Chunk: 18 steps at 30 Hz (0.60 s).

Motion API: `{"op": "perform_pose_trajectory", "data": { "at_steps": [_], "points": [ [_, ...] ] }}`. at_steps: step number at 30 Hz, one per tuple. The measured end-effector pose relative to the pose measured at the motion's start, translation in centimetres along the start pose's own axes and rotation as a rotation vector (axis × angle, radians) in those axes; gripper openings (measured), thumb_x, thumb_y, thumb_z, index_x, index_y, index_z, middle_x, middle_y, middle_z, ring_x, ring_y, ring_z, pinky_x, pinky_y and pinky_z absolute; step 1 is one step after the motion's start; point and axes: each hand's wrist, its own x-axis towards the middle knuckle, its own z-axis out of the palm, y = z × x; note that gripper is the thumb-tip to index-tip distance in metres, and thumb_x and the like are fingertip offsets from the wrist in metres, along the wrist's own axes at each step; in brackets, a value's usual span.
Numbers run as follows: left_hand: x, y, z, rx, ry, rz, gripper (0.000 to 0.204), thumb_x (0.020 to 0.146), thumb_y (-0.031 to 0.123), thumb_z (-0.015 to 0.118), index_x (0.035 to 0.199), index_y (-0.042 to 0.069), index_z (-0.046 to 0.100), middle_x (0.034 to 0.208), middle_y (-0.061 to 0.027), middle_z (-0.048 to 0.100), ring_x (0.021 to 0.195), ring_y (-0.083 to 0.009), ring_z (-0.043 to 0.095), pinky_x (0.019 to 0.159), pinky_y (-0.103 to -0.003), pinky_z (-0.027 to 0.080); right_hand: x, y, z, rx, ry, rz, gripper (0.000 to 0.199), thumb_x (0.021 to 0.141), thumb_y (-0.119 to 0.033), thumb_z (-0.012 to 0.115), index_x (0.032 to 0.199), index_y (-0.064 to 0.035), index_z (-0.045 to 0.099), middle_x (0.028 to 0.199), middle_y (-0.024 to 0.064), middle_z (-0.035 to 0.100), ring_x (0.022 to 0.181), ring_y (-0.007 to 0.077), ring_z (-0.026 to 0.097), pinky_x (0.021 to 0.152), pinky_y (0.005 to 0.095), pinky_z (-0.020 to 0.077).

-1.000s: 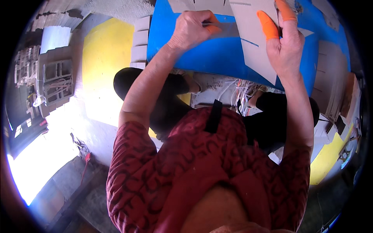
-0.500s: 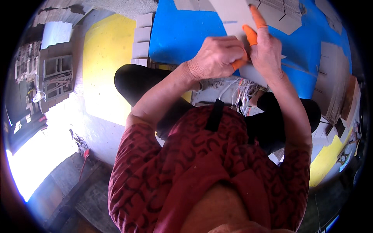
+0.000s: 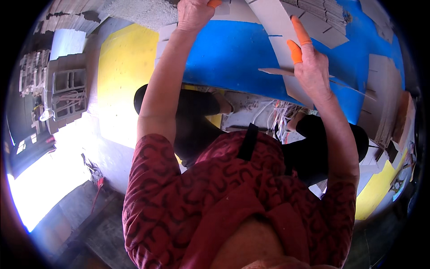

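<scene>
My right hand is closed on a long, pale grey-brown cardboard strip with dark slits in its edge. Orange finger cots cover its thumb and a stretched finger, which lie along the strip. A second, narrow cardboard piece crosses the strip beside this hand. At the top edge, my left hand reaches far forward beside a greyish cardboard piece. One orange-covered fingertip shows there; the other fingers are cut off or hidden, so its grip is unclear. Beneath both hands spreads a blue work surface.
Slit cardboard pieces lie at the far right of the blue surface, with a cardboard stack along its right side. A yellow panel stands at left. Below the surface, between my legs, lies a tangle of pale strips.
My left hand has moved away from my right hand, forward and left to the top edge. My right hand keeps the strip and has barely moved; the crossing piece now shows clearly.
</scene>
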Motion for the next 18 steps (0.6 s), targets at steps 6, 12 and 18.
{"op": "perform_pose_trajectory", "data": {
  "at_steps": [6,12,18],
  "points": [
    [-3.3,4.0,0.0,-0.003,-0.244,-0.189,0.015,0.08,0.02,0.08,0.091,0.01,0.076,0.079,-0.0034,0.073,0.069,-0.0127,0.068,0.066,-0.025,0.056,-0.6,0.6,0.0,0.029,0.067,-0.084,0.073,0.079,0.016,0.059,0.147,-0.006,0.041,0.077,0.0132,0.065,0.052,0.0214,0.058,0.05,0.0328,0.05],
    [-5.3,6.9,-0.3,-0.086,-0.269,-0.199,0.012,0.079,0.01,0.079,0.091,0.006,0.076,0.081,-0.0059,0.073,0.071,-0.0115,0.067,0.066,-0.024,0.054,0.1,-1.5,-0.1,0.088,0.008,-0.14,0.073,0.078,0.014,0.061,0.146,-0.0039,0.04,0.077,0.0184,0.065,0.057,0.03,0.063,0.053,0.0381,0.0522],
    [-7.4,7.7,-0.8,-0.121,-0.328,-0.224,0.012,0.078,0.006,0.079,0.09,0.005,0.075,0.084,-0.0073,0.073,0.073,-0.0132,0.067,0.067,-0.026,0.054,-0.2,-2.4,0.6,0.018,-0.171,-0.108,0.082,0.076,0.012,0.06,0.151,-0.0071,0.033,0.077,0.0224,0.066,0.06,0.035,0.065,0.056,0.0423,0.0534]
  ]
}}
